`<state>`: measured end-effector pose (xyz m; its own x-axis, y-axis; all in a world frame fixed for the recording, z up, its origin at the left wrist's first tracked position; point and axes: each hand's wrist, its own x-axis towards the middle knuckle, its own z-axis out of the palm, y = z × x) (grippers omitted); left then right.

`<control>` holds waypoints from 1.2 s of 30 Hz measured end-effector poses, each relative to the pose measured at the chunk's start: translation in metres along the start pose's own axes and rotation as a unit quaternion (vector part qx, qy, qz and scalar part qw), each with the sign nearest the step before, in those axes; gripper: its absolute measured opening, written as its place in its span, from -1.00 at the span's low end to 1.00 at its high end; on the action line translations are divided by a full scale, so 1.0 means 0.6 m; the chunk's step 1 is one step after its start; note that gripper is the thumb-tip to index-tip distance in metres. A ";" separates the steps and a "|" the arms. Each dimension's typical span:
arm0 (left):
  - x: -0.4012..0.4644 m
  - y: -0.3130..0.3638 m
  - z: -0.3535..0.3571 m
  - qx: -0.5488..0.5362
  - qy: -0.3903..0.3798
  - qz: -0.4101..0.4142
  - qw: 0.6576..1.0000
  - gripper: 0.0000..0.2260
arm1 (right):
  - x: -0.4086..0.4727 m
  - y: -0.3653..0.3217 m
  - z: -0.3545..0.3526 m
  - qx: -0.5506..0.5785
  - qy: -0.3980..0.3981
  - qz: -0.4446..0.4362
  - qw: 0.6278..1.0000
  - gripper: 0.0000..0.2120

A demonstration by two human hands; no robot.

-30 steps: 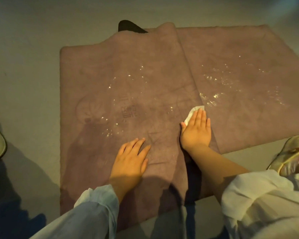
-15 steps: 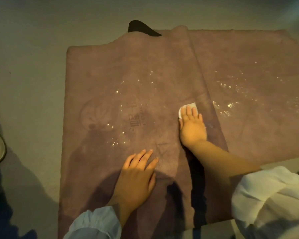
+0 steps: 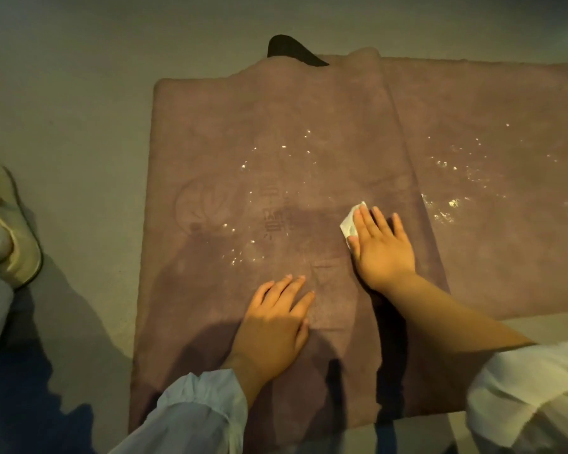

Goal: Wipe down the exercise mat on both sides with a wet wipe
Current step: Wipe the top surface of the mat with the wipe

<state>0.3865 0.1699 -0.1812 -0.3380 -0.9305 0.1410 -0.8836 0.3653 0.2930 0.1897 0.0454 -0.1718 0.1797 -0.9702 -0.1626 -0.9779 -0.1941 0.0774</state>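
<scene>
Head view, one entry. Mat (image 3: 276, 152): mauve, lying flat on the grey floor (image 3: 79, 93), folded so that one panel overlaps another along a ridge running from the far edge toward me; wet specks glint on both panels, and a faint printed emblem and lettering show on the left panel. Wipe (image 3: 350, 223): white, crumpled, on the left panel just beside the ridge, pinned under my right hand (image 3: 379, 249). Right hand: palm down, fingers straight and slightly spread, pressing the wipe onto the mat; only the wipe's left corner shows past my fingertips. Left hand (image 3: 276, 326): flat on the same panel, nearer to me, fingers straight and close together, thumb out, holding nothing. Sleeves: pale, at both wrists. Shoe (image 3: 12, 231): light-coloured, on the floor at the left, apart from the mat. Dark object (image 3: 289, 49): partly hidden behind the mat's far edge; I cannot tell what it is.
</scene>
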 end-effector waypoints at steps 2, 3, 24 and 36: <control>-0.001 0.000 -0.006 0.000 0.005 0.001 1.000 -0.63 | -0.007 -0.009 -0.001 0.023 -0.012 0.046 0.999 -0.46; -0.003 0.000 -0.009 -0.010 0.020 -0.001 1.000 -0.64 | -0.011 -0.028 -0.002 0.047 -0.013 0.062 0.997 -0.47; 0.043 0.007 -0.091 -0.271 0.128 -0.181 0.937 -0.68 | -0.108 -0.124 -0.051 0.344 0.052 0.024 0.937 -0.68; 0.106 0.070 -0.027 0.050 -0.271 -0.037 0.960 -0.48 | -0.127 -0.042 -0.031 0.074 -0.005 0.051 0.996 -0.64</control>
<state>0.3330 0.1263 -0.1443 -0.3678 -0.8404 -0.3981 -0.9294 0.3185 0.1862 0.2024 0.1218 -0.1429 0.0782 -0.9820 -0.1720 -0.9962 -0.0702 -0.0519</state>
